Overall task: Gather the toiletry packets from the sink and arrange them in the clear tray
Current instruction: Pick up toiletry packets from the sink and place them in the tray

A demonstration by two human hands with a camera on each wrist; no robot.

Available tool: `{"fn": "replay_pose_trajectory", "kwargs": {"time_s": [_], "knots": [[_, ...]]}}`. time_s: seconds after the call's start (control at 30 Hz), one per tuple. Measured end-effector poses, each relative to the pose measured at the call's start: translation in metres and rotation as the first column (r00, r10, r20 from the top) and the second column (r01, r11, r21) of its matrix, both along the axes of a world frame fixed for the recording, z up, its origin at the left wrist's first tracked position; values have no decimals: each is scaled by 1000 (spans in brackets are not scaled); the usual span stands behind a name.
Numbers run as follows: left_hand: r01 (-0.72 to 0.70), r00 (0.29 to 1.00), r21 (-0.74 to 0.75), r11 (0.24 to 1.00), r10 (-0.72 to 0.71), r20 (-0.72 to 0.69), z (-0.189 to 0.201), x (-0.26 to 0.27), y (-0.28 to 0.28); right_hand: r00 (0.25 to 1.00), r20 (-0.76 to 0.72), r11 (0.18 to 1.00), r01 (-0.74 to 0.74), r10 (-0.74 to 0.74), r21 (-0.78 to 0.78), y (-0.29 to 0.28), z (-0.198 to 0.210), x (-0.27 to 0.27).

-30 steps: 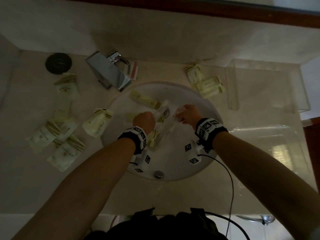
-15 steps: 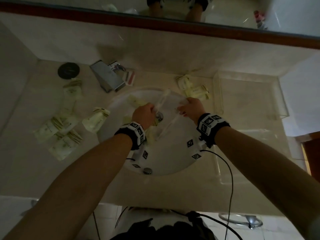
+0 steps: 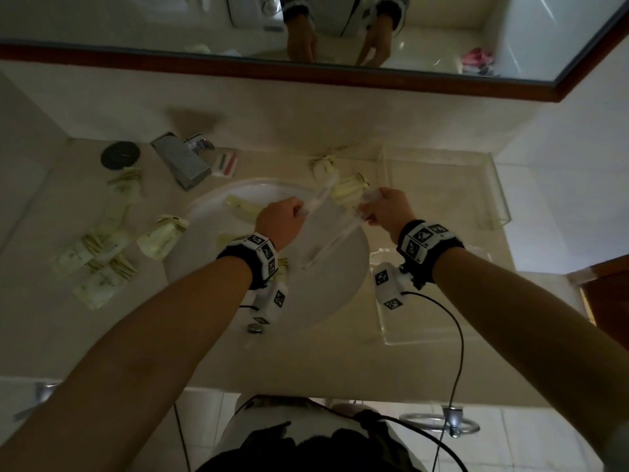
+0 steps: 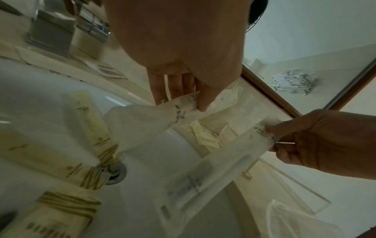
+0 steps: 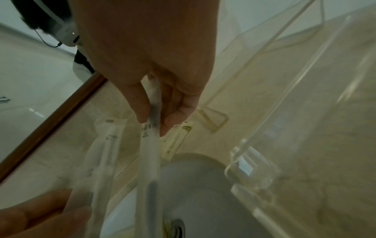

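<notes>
My left hand [image 3: 299,211] hovers above the white sink [image 3: 340,287] and pinches one end of a long translucent packet [image 3: 323,192], seen close in the left wrist view as the packet [image 4: 154,119] between my fingertips [image 4: 201,104]. My right hand [image 3: 366,212] pinches a second long translucent packet [image 3: 332,241] that slants down over the basin; the right wrist view shows that packet [image 5: 150,161] hanging from my fingers [image 5: 142,116]. Cream packets [image 4: 95,145] lie in the basin around the drain [image 4: 116,173]. The clear tray [image 3: 490,195] stands on the counter just right of my right hand.
A chrome faucet [image 3: 183,161] and a black round lid [image 3: 120,155] sit at the back left. Several cream packets [image 3: 98,260] lie on the counter to the left, and more packets [image 3: 350,190] behind the sink. A second clear tray [image 3: 432,328] is front right. The mirror [image 3: 442,35] hangs above.
Both hands have risen out of the basin, each with a long translucent packet, and moved towards the back right. The right hand is now closer to the clear tray.
</notes>
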State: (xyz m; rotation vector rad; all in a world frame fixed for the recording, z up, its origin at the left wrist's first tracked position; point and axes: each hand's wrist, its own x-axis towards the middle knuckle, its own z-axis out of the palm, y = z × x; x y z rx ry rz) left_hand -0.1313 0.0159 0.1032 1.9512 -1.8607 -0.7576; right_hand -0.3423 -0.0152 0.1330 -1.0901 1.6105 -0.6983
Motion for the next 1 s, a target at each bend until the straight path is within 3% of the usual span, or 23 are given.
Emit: {"fn": "replay_pose_trajectory", "kwargs": {"time_s": [0.5,0.77,1.0], "knots": [[88,995,-9,996,-88,-37,20,-94,12,956,191,975,218,-222,41,39,3,-126],[131,991,-8,991,-131,-8,20,-138,14,922,197,943,323,-333,80,57,-7,-180],[158,987,11,987,-158,11,12,-159,17,916,145,922,349,-373,167,71,-27,-191]]}}
